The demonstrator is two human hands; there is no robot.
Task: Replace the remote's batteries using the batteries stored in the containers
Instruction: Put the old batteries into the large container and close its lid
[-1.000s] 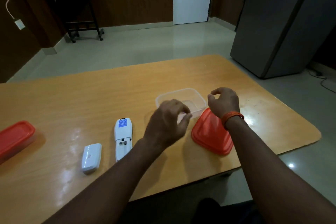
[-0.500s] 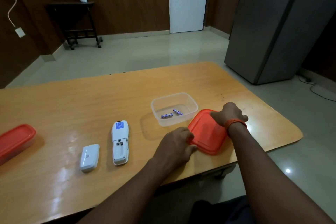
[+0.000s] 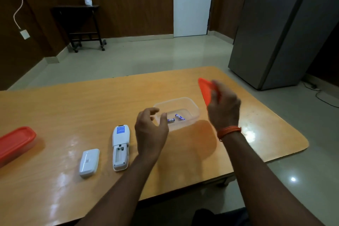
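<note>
Right hand (image 3: 223,108) grips the orange lid (image 3: 204,90), tilted in the air right of the clear container (image 3: 194,110). Left hand (image 3: 150,128) hovers, fingers loosely spread, at its near rim. Two batteries (image 3: 179,117) lie inside; the remote (image 3: 120,147) lies on the bench (image 3: 73,101), left.

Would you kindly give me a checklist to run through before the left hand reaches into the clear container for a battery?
1. Is the clear container uncovered: ok; the right hand holds the orange lid raised clear of it.
2. Are the batteries there: ok; two lie inside.
3. Is the left hand free: ok; it holds nothing.
4. Is the remote open: ok; its battery cover lies beside it.
5. Polarity marks readable: cannot tell; too small.
</note>
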